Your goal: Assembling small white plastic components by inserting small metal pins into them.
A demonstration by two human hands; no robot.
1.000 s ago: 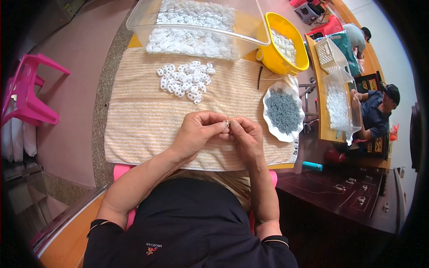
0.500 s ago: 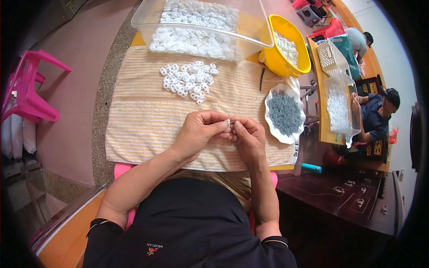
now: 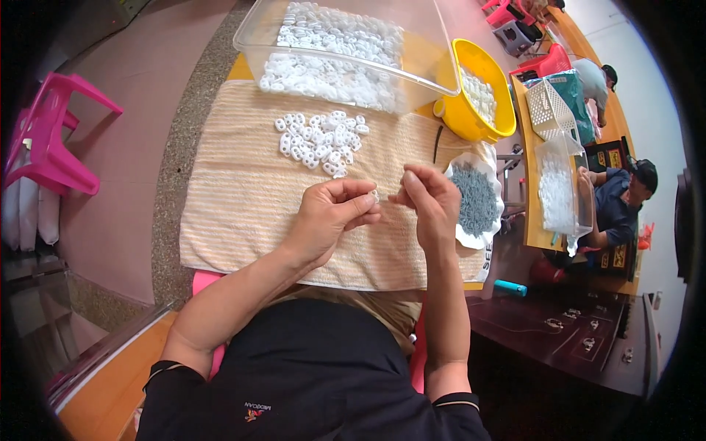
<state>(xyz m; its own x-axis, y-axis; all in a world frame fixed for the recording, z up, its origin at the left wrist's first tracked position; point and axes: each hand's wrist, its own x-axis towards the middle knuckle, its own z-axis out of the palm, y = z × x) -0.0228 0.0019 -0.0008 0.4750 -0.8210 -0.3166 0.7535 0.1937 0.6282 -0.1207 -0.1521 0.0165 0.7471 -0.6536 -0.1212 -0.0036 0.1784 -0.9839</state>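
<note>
My left hand (image 3: 334,209) pinches a small white plastic piece (image 3: 374,195) between thumb and fingertips, above the striped towel. A short way to its right, my right hand (image 3: 432,198) is raised with thumb and fingers pressed together; whatever is in that pinch is too small to make out. Beyond my left hand lies a loose pile of white two-holed plastic pieces (image 3: 321,141). Right of my right hand, and partly covered by it, a white scalloped dish (image 3: 494,165) holds many small grey parts (image 3: 474,198).
A clear plastic bin (image 3: 346,55) of white pieces stands at the far side of the towel (image 3: 243,220). Beside it are a yellow tub (image 3: 502,103) and a thin black strip (image 3: 437,144). A pink stool (image 3: 66,140) is at left. Another person (image 3: 621,195) works at a table to the right.
My right hand has parted from my left and moved right and slightly up, toward the dish. My left hand still pinches the white piece. The view has shifted slightly.
</note>
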